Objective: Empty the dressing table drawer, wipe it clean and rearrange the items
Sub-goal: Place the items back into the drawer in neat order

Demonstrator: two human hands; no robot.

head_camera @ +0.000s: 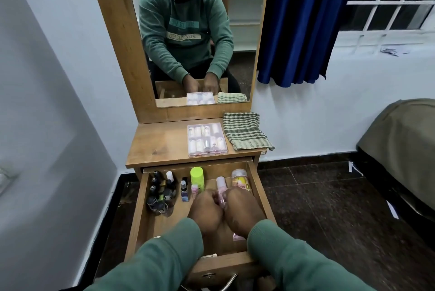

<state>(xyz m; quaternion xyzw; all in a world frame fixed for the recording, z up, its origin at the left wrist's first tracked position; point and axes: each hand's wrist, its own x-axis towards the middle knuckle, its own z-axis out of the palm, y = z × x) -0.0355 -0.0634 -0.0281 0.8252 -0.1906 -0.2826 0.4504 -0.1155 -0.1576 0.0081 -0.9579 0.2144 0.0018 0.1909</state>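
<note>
your left hand [207, 209] and right hand [243, 208] grasp the pink bottle [221, 184] in their fingers, at 1 o'clock in the drawer [169, 224]. lift it straight up, clear of the orange jar [240, 180]

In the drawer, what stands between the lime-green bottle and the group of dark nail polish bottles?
A small blue bottle with a black cap stands between the lime-green bottle and the dark nail polish bottles, as the head view shows.
</note>
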